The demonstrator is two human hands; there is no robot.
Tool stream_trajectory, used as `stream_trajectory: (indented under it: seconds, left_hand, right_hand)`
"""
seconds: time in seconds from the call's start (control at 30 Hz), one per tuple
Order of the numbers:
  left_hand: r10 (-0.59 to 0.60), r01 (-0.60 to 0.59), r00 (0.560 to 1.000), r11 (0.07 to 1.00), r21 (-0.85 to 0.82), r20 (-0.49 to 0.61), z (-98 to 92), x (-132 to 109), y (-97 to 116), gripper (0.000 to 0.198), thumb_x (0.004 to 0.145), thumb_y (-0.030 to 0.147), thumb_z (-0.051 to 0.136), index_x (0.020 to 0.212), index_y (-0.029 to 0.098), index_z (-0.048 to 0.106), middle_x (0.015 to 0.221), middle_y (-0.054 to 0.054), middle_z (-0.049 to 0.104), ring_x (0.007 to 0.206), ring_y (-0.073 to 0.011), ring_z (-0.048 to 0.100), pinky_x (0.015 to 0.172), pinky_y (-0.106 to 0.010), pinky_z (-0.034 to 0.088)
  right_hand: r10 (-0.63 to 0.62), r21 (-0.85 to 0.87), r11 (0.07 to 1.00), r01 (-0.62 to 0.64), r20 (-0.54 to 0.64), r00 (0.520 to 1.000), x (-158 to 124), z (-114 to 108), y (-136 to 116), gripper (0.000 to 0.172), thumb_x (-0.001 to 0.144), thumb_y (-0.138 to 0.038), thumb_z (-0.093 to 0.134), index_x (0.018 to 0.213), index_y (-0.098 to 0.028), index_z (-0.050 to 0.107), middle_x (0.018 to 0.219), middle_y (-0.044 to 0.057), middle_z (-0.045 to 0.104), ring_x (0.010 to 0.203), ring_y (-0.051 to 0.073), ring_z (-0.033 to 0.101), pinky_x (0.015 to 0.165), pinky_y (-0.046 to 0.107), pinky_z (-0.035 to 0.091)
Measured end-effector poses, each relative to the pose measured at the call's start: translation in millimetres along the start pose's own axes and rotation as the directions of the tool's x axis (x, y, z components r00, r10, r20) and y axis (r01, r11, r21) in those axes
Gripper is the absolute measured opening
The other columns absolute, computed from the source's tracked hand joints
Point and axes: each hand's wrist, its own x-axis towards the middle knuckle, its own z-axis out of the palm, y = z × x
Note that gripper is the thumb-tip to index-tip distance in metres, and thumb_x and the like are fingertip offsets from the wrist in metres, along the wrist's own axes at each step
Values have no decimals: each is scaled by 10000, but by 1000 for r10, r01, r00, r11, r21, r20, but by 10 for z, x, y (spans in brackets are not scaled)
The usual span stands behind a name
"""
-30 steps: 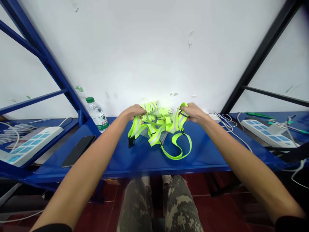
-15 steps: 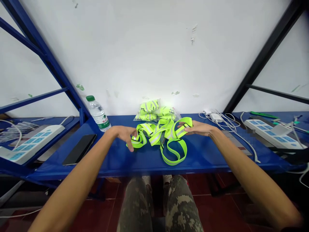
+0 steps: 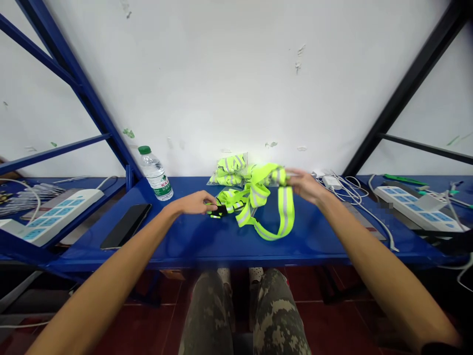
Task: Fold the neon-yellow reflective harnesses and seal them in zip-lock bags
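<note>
A tangle of neon yellow-green reflective straps (image 3: 258, 196) with grey stripes stretches between my two hands above the blue desk. My left hand (image 3: 197, 202) pinches its left end, beside a black piece on the strap. Closed on the right end is my right hand (image 3: 305, 185), raised a little and slightly blurred. From that side a wide loop hangs down toward the desk. Just behind the straps, against the wall, lie clear plastic bags (image 3: 229, 170) with more folded neon straps; the right-hand bag is mostly hidden.
A water bottle (image 3: 157, 177) with a green cap and a black phone (image 3: 126, 226) stand and lie at the left. White cables with a charger (image 3: 331, 182) are at the right. Power strips (image 3: 55, 217) flank the blue desk (image 3: 207, 246) on both sides.
My left hand has closed on the straps' left end. My right hand has lifted its end, pulling the loop up from the desk.
</note>
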Motion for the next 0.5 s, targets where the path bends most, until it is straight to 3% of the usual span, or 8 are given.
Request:
stream_trajectory:
  seconds: [0.07,0.13,0.2,0.27,0.3,0.43,0.5]
  left_hand:
    - [-35,17,990,991,-134,-134,-131,40,5,297,699,415,707,885,185,731,855,-66,724,791,-212,634,684,-263,460]
    - [-56,-49,938,955,-292,-343,-237,94,49,360,719,403,704,1001,180,697,835,-52,713,747,-176,612,656,-247,447]
    - [-78,-190,847,880,-435,-527,-293,166,142,387,770,410,667,1080,178,653,839,-38,701,722,-147,590,652,-238,441]
    - [-78,-322,776,804,-500,-626,-288,257,274,369,781,428,666,1034,159,659,888,-47,700,769,-143,588,703,-245,450]
    - [-60,-357,769,786,-505,-637,-263,308,346,367,762,444,688,975,145,674,913,-57,701,805,-150,591,738,-254,453]
    - [24,-360,814,806,-470,-581,-63,509,559,462,657,537,763,882,138,710,913,-73,714,851,-184,605,796,-285,444]
    - [17,-357,795,822,-445,-607,79,595,590,470,669,565,741,882,148,712,924,-67,716,882,-199,611,809,-287,443]
  right_hand:
    - [-122,109,981,163,-310,943,92,-71,-251,378,664,-153,626,1029,-243,589,892,18,711,750,159,649,667,292,510]
    - [-114,98,981,165,-392,913,142,-91,-432,448,661,-133,634,1083,-256,548,873,14,702,690,156,634,614,285,487]
    - [-70,103,989,110,-331,941,131,-40,-507,515,637,-145,678,1114,-263,525,839,6,694,636,164,620,581,294,477]
    - [-43,148,986,78,-227,973,72,65,-495,566,612,-152,693,1133,-276,510,829,-16,682,627,160,616,590,297,484]
    - [-41,174,982,71,-172,984,33,125,-470,588,599,-142,686,1139,-284,504,829,-31,673,639,151,615,605,291,487]
    - [-51,179,983,50,1,999,-93,315,-334,661,559,-103,664,1177,-294,526,765,-66,638,656,118,588,638,255,475]
    - [-61,147,987,57,17,998,-124,366,-237,659,568,-127,669,1191,-300,543,753,-64,643,675,124,595,656,258,476]
